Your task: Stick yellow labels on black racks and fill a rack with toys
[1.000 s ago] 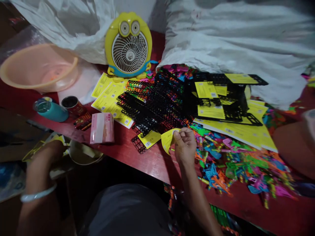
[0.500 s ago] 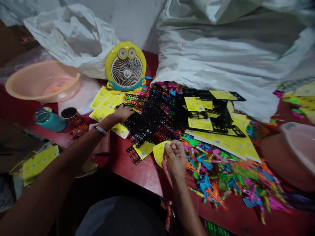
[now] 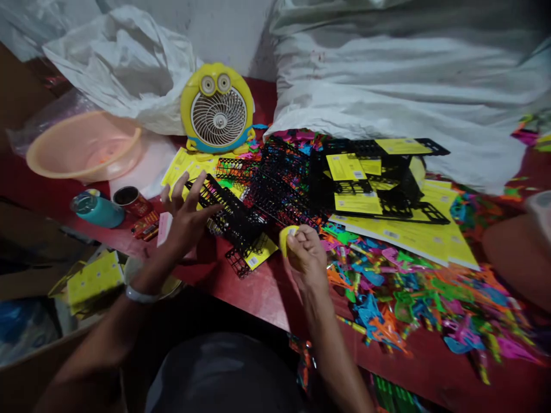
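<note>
My left hand is raised with its fingers spread, beside a black plastic lattice strip on the heap; nothing shows in it. My right hand pinches a bent yellow printed card between thumb and fingers, above the table's front part. Between the hands, a flat yellow card lies partly under a black lattice piece. Black lattice strips holding yellow cards are stacked to the right, on top of larger yellow sheets.
Many colourful small plastic pieces cover the red table at right. A yellow fan stands at the back, before white sacks. At left are a peach basin, a turquoise jar and a dark red cup.
My left hand has drawn back from the black lattice strips, toward me and left, and its fingers have spread. My right hand still holds the yellow card, now more bent. The view has shifted slightly.
</note>
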`<state>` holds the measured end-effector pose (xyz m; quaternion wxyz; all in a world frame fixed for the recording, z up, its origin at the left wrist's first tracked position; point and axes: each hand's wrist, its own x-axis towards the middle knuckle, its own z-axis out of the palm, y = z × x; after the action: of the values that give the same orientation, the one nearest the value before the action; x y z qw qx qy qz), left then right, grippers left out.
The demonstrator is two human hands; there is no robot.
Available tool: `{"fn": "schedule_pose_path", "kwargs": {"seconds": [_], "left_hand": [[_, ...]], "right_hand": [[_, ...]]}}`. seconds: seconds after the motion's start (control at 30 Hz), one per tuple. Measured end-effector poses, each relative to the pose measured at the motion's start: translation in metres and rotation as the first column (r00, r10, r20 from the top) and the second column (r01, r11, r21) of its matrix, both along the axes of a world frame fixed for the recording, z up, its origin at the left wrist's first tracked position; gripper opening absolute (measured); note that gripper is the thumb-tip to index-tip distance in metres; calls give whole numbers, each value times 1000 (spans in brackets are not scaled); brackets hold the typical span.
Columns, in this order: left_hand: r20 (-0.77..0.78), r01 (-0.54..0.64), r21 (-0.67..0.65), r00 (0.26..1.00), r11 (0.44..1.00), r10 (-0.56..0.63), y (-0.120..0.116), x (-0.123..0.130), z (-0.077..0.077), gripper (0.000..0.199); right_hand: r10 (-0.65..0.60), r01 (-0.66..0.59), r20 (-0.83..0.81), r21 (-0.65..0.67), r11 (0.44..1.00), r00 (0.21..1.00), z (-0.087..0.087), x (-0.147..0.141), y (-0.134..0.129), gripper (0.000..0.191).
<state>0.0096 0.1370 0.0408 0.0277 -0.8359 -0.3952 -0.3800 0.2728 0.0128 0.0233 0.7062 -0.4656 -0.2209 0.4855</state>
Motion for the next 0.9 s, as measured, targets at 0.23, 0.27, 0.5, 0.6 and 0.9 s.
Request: {"fn": "schedule_pose_path", "kwargs": {"seconds": [0.23, 0.27, 0.5, 0.6, 0.9], "left_hand": [[383, 406, -261, 876, 876, -292, -56, 24, -54, 14], [444, 406, -336, 864, 850, -237, -63, 27, -58, 18], [796, 608, -594, 536, 527, 279, -98, 36, -72, 27], [803, 665, -579, 365, 473, 471, -101, 41, -75, 26], [741, 664, -641, 406, 384, 535, -95, 42, -63, 37]], "right_hand": [[222, -228, 184, 13, 974, 958, 3, -16, 7, 51], [255, -260, 198, -2, 966, 946, 0, -16, 6, 52], [337, -330, 120, -75, 941, 934, -34, -32, -14, 53], [378, -373, 73, -81, 924, 923, -41, -44, -19, 51], [526, -516, 326, -123, 848, 786, -21, -37, -11, 46]]}}
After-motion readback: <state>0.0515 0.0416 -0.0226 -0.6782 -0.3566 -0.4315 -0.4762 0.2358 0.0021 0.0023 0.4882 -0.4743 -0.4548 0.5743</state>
